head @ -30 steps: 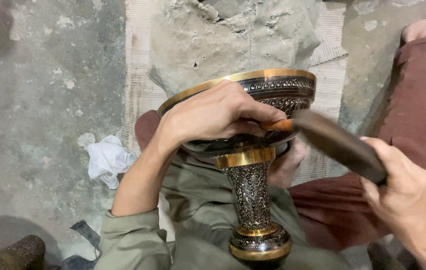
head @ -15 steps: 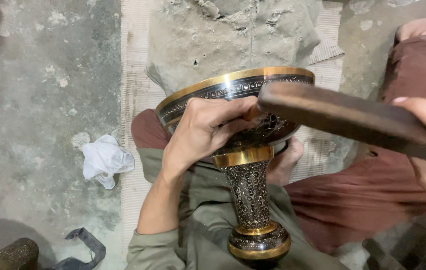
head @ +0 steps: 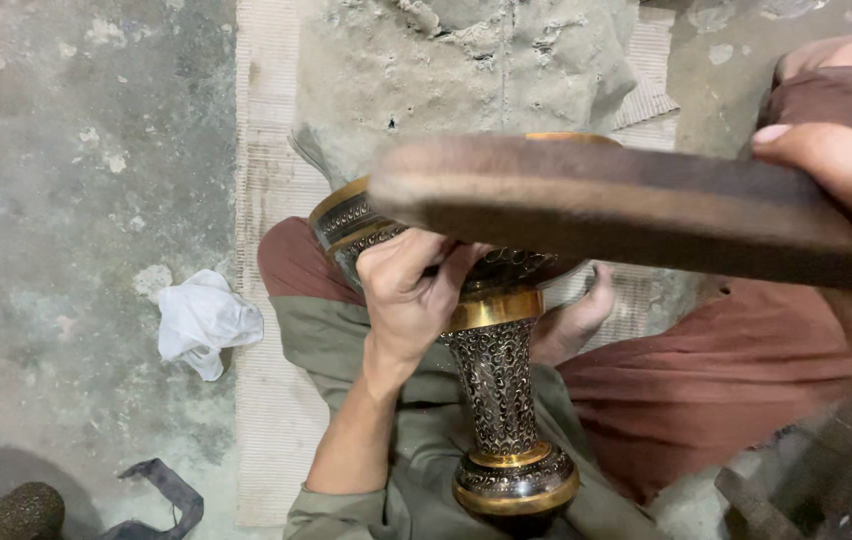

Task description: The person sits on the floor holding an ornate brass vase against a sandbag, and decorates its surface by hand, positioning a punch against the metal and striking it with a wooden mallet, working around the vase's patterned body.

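Dim, even light with soft shadows; the wooden paddle [head: 636,215] is motion-blurred.

- The left hand [head: 411,290] is bare, with a rolled olive-green sleeve [head: 346,515] at 7 o'clock.
- The right hand [head: 846,185] is bare, at 3 o'clock.
- Loose reddish-brown trousers [head: 726,385] cover the legs.
- One bare foot [head: 576,320] shows.

Rough grey concrete floor [head: 76,150], ribbed woven mat [head: 266,180] lying on it, crumpled white cloth [head: 204,322] just left of the mat, dark bent strap [head: 161,495] below the cloth
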